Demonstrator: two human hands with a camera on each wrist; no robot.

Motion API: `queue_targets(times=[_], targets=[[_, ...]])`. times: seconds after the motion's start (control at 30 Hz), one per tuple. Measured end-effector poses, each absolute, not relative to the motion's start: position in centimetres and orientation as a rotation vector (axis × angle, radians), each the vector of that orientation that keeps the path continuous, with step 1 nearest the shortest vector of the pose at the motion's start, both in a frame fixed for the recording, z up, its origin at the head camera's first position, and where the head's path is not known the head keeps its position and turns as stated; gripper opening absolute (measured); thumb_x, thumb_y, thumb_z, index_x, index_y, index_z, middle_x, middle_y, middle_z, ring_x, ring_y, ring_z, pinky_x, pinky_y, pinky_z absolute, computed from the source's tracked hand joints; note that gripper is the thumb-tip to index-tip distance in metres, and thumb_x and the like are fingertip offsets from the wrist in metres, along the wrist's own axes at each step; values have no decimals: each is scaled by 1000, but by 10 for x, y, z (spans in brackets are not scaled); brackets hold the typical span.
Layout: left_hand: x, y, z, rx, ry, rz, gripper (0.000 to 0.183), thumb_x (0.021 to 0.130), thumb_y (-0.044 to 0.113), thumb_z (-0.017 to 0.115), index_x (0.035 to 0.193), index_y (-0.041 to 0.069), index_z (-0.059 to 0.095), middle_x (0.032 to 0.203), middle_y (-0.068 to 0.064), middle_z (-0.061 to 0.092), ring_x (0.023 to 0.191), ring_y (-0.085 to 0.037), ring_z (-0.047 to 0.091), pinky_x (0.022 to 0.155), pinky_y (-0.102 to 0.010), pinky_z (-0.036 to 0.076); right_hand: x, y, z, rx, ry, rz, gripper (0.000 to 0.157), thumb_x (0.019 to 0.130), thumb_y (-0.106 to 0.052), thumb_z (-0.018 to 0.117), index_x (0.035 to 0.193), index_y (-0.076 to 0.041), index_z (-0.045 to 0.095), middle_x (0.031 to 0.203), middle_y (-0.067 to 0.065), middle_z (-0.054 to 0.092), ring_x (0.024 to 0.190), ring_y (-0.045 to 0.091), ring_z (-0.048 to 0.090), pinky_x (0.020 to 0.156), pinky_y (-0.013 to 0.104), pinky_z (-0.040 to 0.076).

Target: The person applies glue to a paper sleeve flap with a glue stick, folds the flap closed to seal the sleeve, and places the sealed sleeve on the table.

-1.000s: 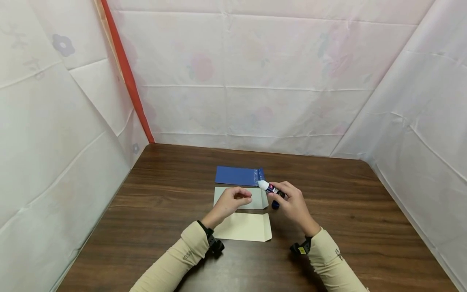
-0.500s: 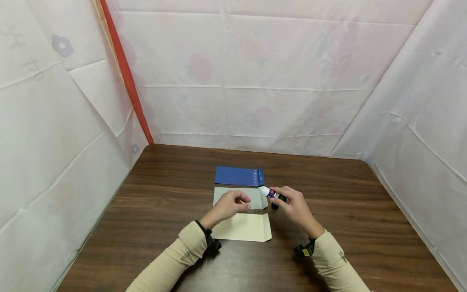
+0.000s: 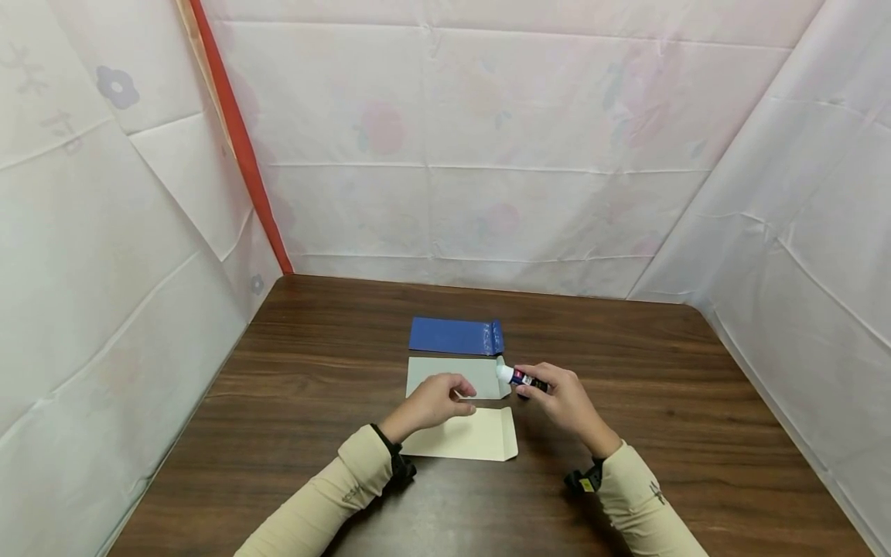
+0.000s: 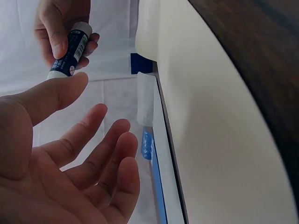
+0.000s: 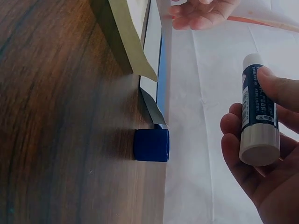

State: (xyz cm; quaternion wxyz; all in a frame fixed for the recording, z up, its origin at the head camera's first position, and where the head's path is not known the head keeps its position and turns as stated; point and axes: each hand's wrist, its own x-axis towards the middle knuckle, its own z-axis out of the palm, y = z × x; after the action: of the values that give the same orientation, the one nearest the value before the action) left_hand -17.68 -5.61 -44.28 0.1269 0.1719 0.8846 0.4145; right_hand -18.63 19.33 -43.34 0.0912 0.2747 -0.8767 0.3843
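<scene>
My right hand [image 3: 567,398] grips a glue stick [image 3: 527,379] with a dark blue label, fingers and thumb wrapped round its barrel. The uncapped white end points left, at the flap of a pale grey-green envelope [image 3: 480,373]. Over that envelope and the cream envelope [image 3: 473,435] hovers my left hand [image 3: 433,402], fingers loosely bent and nothing in them. Furthest back lies a blue envelope [image 3: 445,336], with whitish glue marks along its flap end. The blue glue cap [image 5: 152,145] stands on the table beside the envelope flaps, mostly hidden by my right hand in the head view.
The three envelopes lie in a column on a dark wooden table [image 3: 334,371], flaps to the right. Pale patterned sheets [image 3: 431,155] hang round its back and sides. A red strip [image 3: 244,139] runs down at the back left corner.
My right hand has moved the glue stick toward me, from the blue envelope's flap to the grey-green one's. My left hand has dropped slightly nearer, still holding nothing.
</scene>
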Motion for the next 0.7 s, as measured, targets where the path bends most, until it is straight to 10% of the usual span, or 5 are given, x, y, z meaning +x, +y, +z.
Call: queue_targets(times=[0.7], targets=[[-166, -55, -447, 692, 2663, 809, 36, 75, 22, 84, 107, 9, 72, 106, -6, 68, 98, -22, 61, 84, -35, 49, -182, 197, -439, 871, -2726, 1095, 28, 86, -14, 73, 114, -9, 72, 96, 3, 72, 70, 4, 50, 58, 20, 43]])
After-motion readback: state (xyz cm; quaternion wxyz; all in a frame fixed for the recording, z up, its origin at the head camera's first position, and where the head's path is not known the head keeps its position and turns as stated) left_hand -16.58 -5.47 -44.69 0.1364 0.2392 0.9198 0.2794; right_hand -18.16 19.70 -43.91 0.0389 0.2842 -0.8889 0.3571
